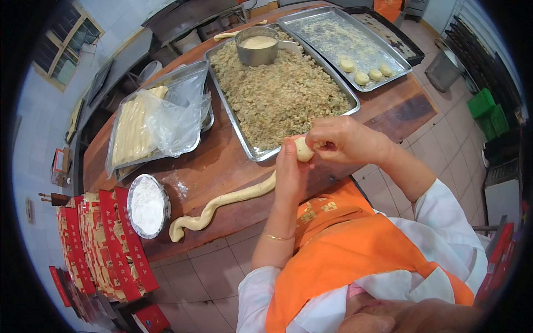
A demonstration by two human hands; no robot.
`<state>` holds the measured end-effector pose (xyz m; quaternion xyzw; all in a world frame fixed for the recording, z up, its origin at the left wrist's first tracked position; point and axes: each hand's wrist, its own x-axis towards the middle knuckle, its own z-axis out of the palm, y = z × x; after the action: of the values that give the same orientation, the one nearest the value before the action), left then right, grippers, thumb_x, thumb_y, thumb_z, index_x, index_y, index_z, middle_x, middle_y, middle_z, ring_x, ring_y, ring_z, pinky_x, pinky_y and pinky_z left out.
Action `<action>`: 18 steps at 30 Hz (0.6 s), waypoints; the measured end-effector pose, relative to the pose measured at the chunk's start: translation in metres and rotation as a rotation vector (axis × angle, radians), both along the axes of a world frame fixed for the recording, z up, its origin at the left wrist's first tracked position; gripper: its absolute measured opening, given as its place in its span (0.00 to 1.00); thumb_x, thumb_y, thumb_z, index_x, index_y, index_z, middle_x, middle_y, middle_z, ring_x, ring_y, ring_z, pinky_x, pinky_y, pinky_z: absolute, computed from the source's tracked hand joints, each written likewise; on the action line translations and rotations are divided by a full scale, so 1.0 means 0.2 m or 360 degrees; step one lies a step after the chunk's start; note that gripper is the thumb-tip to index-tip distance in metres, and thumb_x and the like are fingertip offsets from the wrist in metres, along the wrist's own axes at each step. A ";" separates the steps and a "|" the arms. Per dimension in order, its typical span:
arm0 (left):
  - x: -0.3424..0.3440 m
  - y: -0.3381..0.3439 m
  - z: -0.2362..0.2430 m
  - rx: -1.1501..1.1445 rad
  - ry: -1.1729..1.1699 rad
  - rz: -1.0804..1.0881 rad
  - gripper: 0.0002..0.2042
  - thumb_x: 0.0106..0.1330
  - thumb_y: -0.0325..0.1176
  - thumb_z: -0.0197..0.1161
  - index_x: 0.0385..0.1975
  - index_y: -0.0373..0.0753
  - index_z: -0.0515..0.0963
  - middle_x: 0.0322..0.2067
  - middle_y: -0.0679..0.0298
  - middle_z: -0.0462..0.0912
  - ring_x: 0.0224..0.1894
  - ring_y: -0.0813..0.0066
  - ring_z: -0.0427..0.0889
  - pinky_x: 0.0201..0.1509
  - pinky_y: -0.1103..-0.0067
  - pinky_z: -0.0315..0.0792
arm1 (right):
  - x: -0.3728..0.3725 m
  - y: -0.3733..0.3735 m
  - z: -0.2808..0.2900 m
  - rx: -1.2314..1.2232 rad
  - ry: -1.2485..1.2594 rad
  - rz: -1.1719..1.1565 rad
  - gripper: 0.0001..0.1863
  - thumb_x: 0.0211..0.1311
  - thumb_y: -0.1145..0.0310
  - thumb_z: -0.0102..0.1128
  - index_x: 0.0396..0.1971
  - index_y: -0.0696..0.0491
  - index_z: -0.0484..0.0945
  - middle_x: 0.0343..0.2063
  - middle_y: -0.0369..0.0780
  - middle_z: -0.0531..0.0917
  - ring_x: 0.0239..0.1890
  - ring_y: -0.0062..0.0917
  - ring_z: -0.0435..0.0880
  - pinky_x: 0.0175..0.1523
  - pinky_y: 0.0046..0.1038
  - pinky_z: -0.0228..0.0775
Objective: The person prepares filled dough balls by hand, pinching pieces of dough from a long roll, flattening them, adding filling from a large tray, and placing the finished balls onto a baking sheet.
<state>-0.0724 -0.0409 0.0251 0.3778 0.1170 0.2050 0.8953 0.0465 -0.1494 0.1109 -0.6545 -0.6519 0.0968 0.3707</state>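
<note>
A pale round dough ball [303, 150] rests in the curled fingers of my left hand [290, 172], over the near edge of the wooden table. My right hand [345, 140] is closed, its thumb and fingertips pinching the ball's right side. Whatever lies inside its curled fingers is partly hidden. From beside my left wrist, a long wavy dough rope [222, 201] runs left along the table edge. Just beyond my hands is a big metal tray [244, 145] heaped with crumbly filling [277, 89]. A round metal container [257, 49] of pale crumbs sits on the heap.
Several small dough rounds [362, 77] lie on a floured tray [327, 33] at far right, near a dark tray [388, 36]. Left stand plastic-covered dough strips [136, 125] and a bowl of white flour [147, 205]. Red printed packaging [105, 244] stacks beside the table.
</note>
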 end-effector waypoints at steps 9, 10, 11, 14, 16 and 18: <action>-0.05 0.01 0.06 0.0300 -0.0012 -0.0295 0.18 0.76 0.39 0.52 0.58 0.34 0.69 0.43 0.64 0.75 0.42 0.77 0.78 0.43 0.81 0.75 | 0.02 -0.06 -0.02 -0.0034 -0.0113 0.0136 0.08 0.52 0.76 0.63 0.28 0.54 0.71 0.27 0.42 0.76 0.30 0.41 0.79 0.34 0.37 0.72; -0.05 0.00 0.07 0.0465 -0.0038 -0.0295 0.17 0.75 0.35 0.56 0.58 0.34 0.69 0.45 0.64 0.75 0.43 0.77 0.78 0.45 0.80 0.75 | 0.03 -0.08 -0.02 -0.0020 -0.0146 0.0141 0.08 0.53 0.75 0.64 0.30 0.54 0.72 0.28 0.42 0.77 0.30 0.41 0.80 0.35 0.37 0.73; -0.04 0.01 0.06 0.0476 -0.0036 -0.0388 0.17 0.73 0.32 0.57 0.58 0.34 0.69 0.46 0.64 0.74 0.43 0.77 0.78 0.47 0.80 0.75 | 0.04 -0.09 -0.02 -0.0046 -0.0176 0.0149 0.09 0.53 0.74 0.64 0.32 0.54 0.73 0.29 0.43 0.77 0.31 0.42 0.80 0.35 0.37 0.73; -0.04 0.06 -0.04 0.0604 -0.0009 -0.0593 0.18 0.70 0.27 0.60 0.58 0.33 0.70 0.48 0.65 0.73 0.43 0.79 0.77 0.49 0.80 0.74 | 0.06 -0.14 -0.03 -0.0098 -0.0236 0.0178 0.12 0.54 0.73 0.64 0.37 0.54 0.74 0.31 0.43 0.76 0.32 0.42 0.81 0.36 0.38 0.74; -0.02 0.06 -0.10 0.0836 0.0001 -0.0617 0.18 0.70 0.29 0.61 0.57 0.32 0.70 0.46 0.65 0.74 0.42 0.80 0.76 0.48 0.82 0.74 | 0.07 -0.17 -0.07 -0.0089 -0.0270 0.0209 0.13 0.54 0.73 0.64 0.40 0.53 0.74 0.31 0.43 0.76 0.33 0.42 0.81 0.36 0.39 0.74; -0.02 0.05 -0.11 0.0804 0.0071 -0.0698 0.17 0.70 0.30 0.61 0.56 0.33 0.71 0.44 0.66 0.75 0.41 0.81 0.76 0.47 0.83 0.73 | 0.06 -0.20 -0.10 -0.0162 -0.0376 0.0182 0.13 0.55 0.74 0.63 0.41 0.53 0.74 0.31 0.43 0.76 0.34 0.42 0.81 0.37 0.39 0.74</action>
<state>-0.0766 -0.0312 0.0023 0.6083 -0.0021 0.0217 0.7934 0.0588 -0.1899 0.0910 -0.6410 -0.7214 0.0728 0.2516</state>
